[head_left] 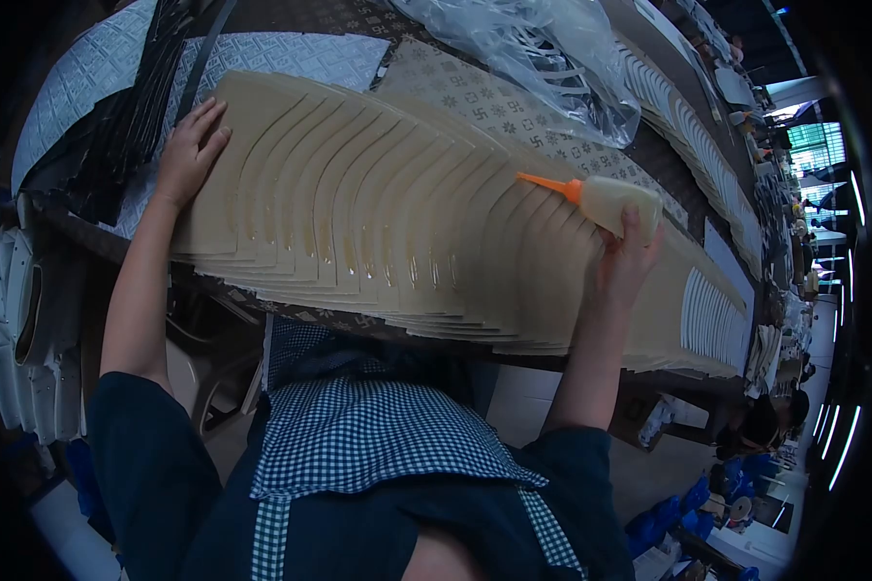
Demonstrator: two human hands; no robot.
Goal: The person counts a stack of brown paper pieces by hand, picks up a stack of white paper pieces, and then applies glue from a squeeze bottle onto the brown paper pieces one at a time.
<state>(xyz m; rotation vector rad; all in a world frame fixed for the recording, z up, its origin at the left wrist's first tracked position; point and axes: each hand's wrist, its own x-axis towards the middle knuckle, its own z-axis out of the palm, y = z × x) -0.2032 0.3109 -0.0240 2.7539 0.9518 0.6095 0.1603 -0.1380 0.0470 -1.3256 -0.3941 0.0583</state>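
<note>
A long row of overlapping tan sheets [513,281] with curved edges lies fanned across the table in front of me. My left hand [192,150] rests flat at the row's left end, its fingers stretched over the top corner. In my right hand [630,254] is a translucent squeeze bottle [610,205] with an orange nozzle [549,184]. The bottle lies nearly sideways above the right half of the row, its tip pointing left. Shiny wet streaks of glue [389,266] run along several sheet edges in the left and middle part.
Clear plastic wrapping [562,68] sits behind the row on patterned brown sheeting [446,82]. Black strips [131,136] and white printed sheets [281,58] lie at the left. Another fanned row [693,145] stands farther right. A chair [203,368] is below the table edge.
</note>
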